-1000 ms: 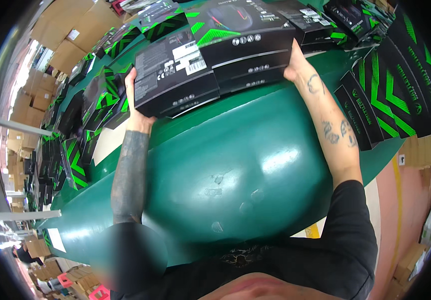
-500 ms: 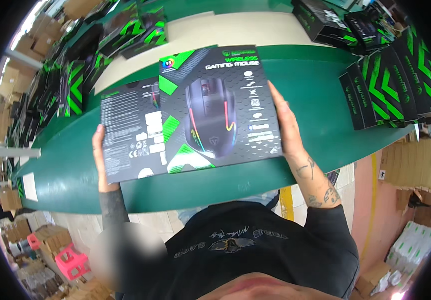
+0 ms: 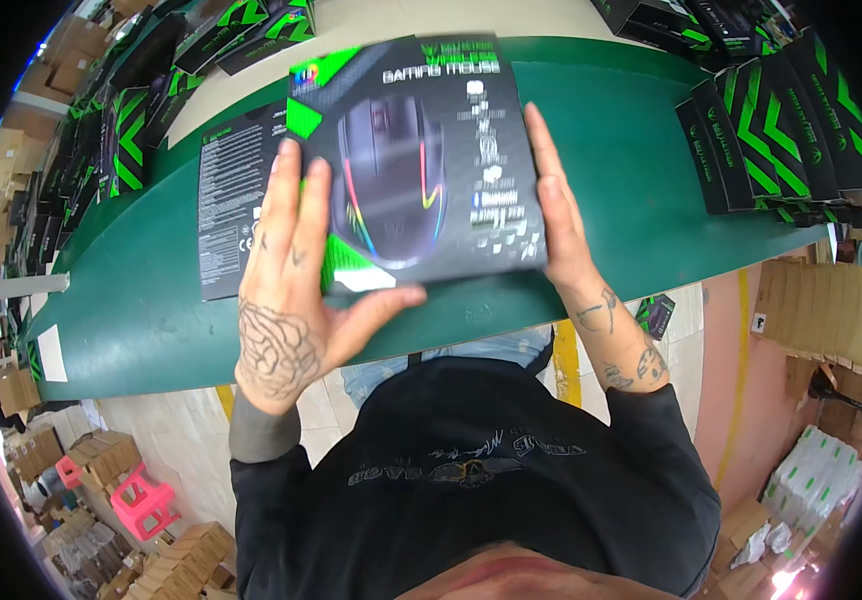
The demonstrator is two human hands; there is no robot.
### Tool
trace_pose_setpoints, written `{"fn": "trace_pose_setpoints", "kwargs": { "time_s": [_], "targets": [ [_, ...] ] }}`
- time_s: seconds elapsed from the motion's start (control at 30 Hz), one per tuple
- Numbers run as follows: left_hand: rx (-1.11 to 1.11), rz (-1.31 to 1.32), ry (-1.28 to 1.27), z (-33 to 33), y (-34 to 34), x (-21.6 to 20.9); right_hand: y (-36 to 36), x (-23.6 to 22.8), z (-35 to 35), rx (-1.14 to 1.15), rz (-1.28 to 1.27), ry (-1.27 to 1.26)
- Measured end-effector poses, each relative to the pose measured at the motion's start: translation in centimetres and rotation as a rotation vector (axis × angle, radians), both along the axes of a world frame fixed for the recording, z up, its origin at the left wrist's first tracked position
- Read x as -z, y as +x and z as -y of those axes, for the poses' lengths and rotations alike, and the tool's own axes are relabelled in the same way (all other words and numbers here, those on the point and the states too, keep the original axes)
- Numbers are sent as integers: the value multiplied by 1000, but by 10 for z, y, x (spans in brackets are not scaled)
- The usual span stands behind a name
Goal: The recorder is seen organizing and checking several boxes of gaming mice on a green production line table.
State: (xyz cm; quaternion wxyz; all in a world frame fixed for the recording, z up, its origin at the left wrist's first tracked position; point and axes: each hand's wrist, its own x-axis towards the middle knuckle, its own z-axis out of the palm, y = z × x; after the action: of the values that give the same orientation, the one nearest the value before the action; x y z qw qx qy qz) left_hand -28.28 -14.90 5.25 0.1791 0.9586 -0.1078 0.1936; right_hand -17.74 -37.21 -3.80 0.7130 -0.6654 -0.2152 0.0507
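Note:
A black and green gaming mouse box [image 3: 391, 170], its front with a mouse picture facing up, is tilted slightly over the green table. My right hand [image 3: 559, 215] grips its right side, fingers straight along the edge. My left hand [image 3: 291, 260] has its back up and fingers stretched out, overlapping the left edge of this box; its thumb points along the lower edge. Beneath that hand lies a second mouse box [image 3: 226, 220] on the table, printed back up, partly covered by the hand and the first box.
Stacked black and green boxes [image 3: 771, 135] stand at the right of the green table [image 3: 611, 130]; more boxes [image 3: 129, 140] line its left. Cartons [image 3: 811, 320] stack up beyond the right edge. A pink stool [image 3: 143, 502] is on the floor at lower left.
My left hand has left the outer edge of the second box and come right, over it to the first box. Both boxes appear higher in view, and the first has shifted left.

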Motion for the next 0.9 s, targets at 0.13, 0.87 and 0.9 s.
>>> {"fn": "trace_pose_setpoints", "kwargs": {
  "time_s": [0.13,0.87,0.9],
  "targets": [
    [-104,40,-199,1,-1,13,-10,-20,3,-57,200,-83],
    [-79,-56,-192,-37,-37,49,-10,-21,13,118,675,-184],
    [98,118,-202,-23,-9,23,-7,-20,11,104,682,-111]
  ]
}}
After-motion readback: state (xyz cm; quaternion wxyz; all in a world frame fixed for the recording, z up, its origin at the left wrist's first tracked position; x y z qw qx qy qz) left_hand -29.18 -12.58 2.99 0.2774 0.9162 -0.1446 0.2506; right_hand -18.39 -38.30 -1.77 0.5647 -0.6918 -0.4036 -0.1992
